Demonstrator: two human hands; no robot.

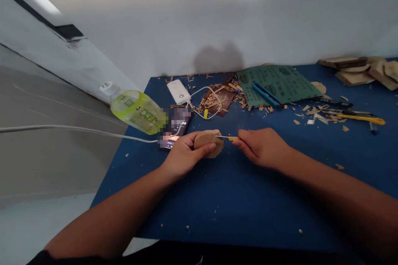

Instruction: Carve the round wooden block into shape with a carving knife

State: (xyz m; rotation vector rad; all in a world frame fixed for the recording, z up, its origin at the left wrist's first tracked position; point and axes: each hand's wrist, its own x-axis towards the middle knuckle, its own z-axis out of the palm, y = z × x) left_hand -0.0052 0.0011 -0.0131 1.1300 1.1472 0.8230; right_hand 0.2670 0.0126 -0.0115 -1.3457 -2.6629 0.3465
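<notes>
My left hand (183, 155) grips a rounded wooden piece (209, 144), its thumb lying across the near face. My right hand (261, 147) is closed round a small carving knife (233, 138) with a yellowish handle and a thin metal blade. The blade points left, and its tip meets the upper right edge of the wooden piece. Most of the handle is hidden inside my right fist. Both hands are above the blue table (224, 198). Just behind my left hand lies a lit phone (178, 126), partly blurred out.
A bottle of yellow-green liquid (137, 109) leans at the left. A white power bank (178, 92) with a cable lies behind. Wood shavings (211, 101), green sandpaper (280, 83), a blue cutter (266, 94), a yellow cutter (360, 118) and several wood blocks (357, 70) lie towards the wall.
</notes>
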